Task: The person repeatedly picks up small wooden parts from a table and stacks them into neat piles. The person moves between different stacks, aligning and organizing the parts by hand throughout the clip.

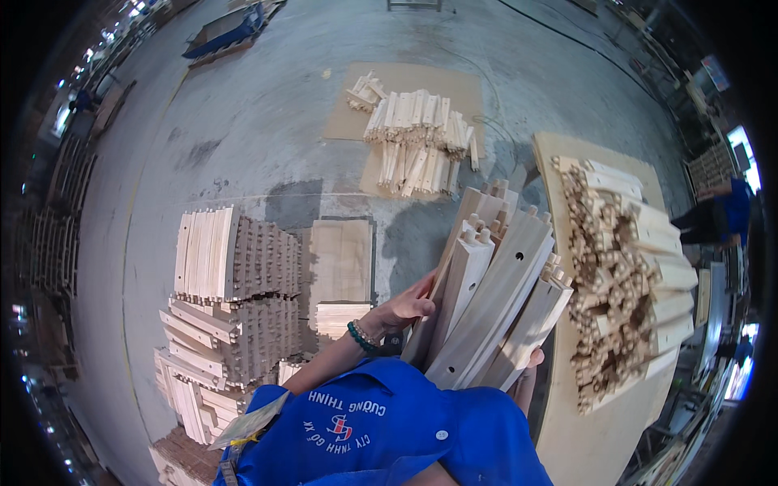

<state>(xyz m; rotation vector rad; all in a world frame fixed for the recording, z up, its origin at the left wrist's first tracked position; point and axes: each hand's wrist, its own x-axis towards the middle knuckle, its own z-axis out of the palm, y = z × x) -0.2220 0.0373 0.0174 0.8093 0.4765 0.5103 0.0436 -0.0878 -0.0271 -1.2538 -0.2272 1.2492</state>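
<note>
A large bundle of pale wooden bars [496,279], with round tenon pegs on their ends and drilled holes in some sides, stands tilted in front of my chest. My left hand [413,304], with beads at the wrist, is closed around the bundle's left side. On the other side, my right hand [531,366] grips the bars low down; most of its fingers are hidden behind the wood. Right beside the bundle is a plywood-topped table [559,433] bearing a big heap of similar bars [620,283].
At left stands a tall stack of bars [235,259] in crossed layers. Near it lies a flat board [340,263] with a short row of bars [342,319]. Farther off, loose bars [413,117] rest on floor sheets. A person in blue [733,212] is at far right.
</note>
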